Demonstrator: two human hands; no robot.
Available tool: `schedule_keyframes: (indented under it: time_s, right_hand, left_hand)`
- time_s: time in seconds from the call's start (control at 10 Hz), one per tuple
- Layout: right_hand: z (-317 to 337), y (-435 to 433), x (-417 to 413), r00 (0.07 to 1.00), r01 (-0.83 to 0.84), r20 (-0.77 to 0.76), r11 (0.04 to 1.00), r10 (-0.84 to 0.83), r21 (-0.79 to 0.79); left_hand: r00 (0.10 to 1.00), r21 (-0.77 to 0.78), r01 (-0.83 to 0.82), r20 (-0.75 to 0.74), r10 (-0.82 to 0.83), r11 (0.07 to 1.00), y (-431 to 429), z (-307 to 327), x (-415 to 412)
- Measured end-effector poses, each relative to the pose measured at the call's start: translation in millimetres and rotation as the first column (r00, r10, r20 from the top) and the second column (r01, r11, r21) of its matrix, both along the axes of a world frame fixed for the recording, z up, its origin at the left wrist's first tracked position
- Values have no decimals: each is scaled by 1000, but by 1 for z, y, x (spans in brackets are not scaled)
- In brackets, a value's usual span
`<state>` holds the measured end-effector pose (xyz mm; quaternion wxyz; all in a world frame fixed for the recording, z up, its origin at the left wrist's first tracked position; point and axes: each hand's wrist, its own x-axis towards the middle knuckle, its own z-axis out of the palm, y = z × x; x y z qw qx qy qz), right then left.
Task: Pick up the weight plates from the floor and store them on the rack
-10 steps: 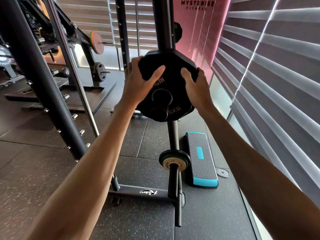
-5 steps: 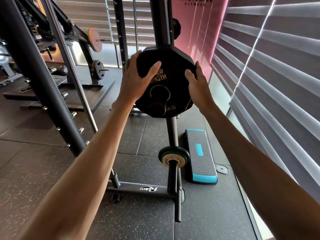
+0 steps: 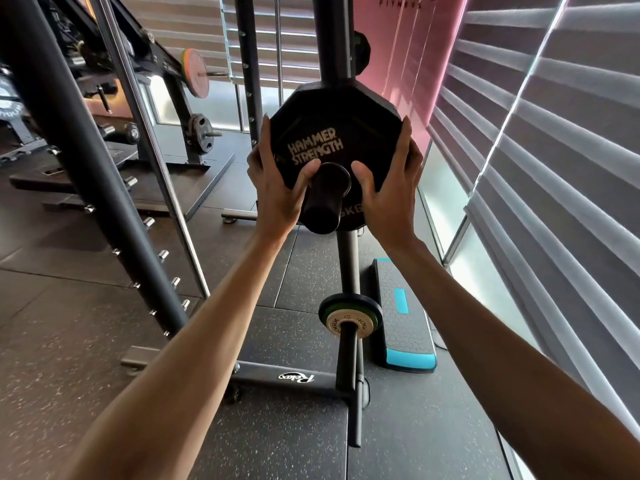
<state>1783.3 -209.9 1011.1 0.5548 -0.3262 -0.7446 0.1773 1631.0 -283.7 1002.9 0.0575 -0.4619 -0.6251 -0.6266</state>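
Note:
A black many-sided weight plate (image 3: pixel 329 123) marked HAMMER STRENGTH sits on a black peg (image 3: pixel 323 202) of the upright rack post (image 3: pixel 332 39), the peg passing through its centre hole. My left hand (image 3: pixel 277 188) grips its left edge, thumb pressed beside the peg. My right hand (image 3: pixel 391 188) grips its right edge, thumb also near the peg. Lower on the same post, a small round plate with a pale face (image 3: pixel 349 315) sits on another peg.
A black and blue step platform (image 3: pixel 403 327) lies on the rubber floor right of the rack base (image 3: pixel 294 377). A slanted black frame (image 3: pixel 69 143) with pins stands at left. Window blinds (image 3: pixel 554 168) run close along the right. More racked plates (image 3: pixel 201 133) stand at back left.
The plate has turned on the peg so its lettering reads upright. Both hands slid from the upper edge down to the plate's sides, thumbs coming in beside the peg.

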Motion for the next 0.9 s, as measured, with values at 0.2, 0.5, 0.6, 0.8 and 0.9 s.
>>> schedule_keyframes:
  time_s: [0.2, 0.5, 0.6, 0.8, 0.9]
  right_hand:
    - [8, 9, 0, 998, 4, 71, 1000, -4, 1]
    - [12, 10, 8, 991, -32, 127, 999, 34, -24]
    - [8, 13, 5, 993, -5, 114, 1000, 6, -6]
    - [28, 3, 15, 972, 0, 234, 996, 21, -89]
    - [46, -6, 24, 955, 13, 297, 995, 18, -103]
  left_hand:
    - [1000, -49, 5, 15, -5, 999, 5, 4, -1]
    - [999, -86, 21, 38, -17, 996, 0, 7, -2]
    - [999, -69, 7, 35, -5, 998, 5, 6, -4]
    - [999, -136, -25, 34, 29, 990, -9, 22, -5]
    - [995, -144, -84, 39, 90, 986, -19, 44, -4]
